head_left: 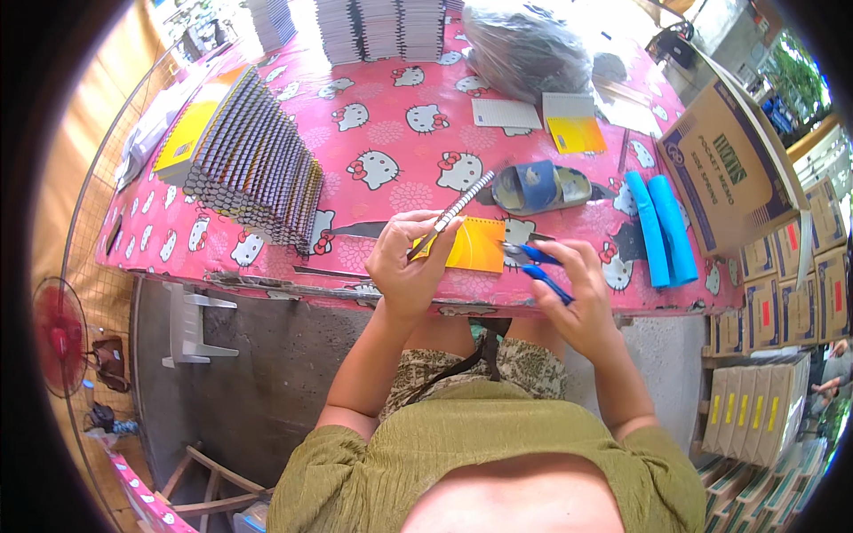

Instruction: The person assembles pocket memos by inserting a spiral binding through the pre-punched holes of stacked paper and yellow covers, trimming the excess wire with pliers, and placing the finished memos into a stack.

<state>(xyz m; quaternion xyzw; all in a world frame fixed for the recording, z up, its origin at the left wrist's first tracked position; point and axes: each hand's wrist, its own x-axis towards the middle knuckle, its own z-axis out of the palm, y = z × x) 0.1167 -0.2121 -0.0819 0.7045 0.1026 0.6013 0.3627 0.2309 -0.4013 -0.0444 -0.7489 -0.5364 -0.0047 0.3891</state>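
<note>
My left hand (407,266) pinches a small spiral notebook (464,197), tilted up so its wire-bound edge faces me. My right hand (582,298) grips blue-handled pliers (544,277), the handles spread apart; their metal jaws lie just right of a yellow-orange notebook (482,249). That notebook rests on the pink table (391,209) below the raised one, partly covered by my left fingers. Just beyond it lies a blue slipper (540,186).
A tall leaning stack of spiral notebooks (253,169) stands at the left. More stacks (382,31) and a plastic bag (529,49) sit at the back. Two blue tubes (653,231) and a cardboard box (729,169) are at the right; a white stool (197,324) stands below left.
</note>
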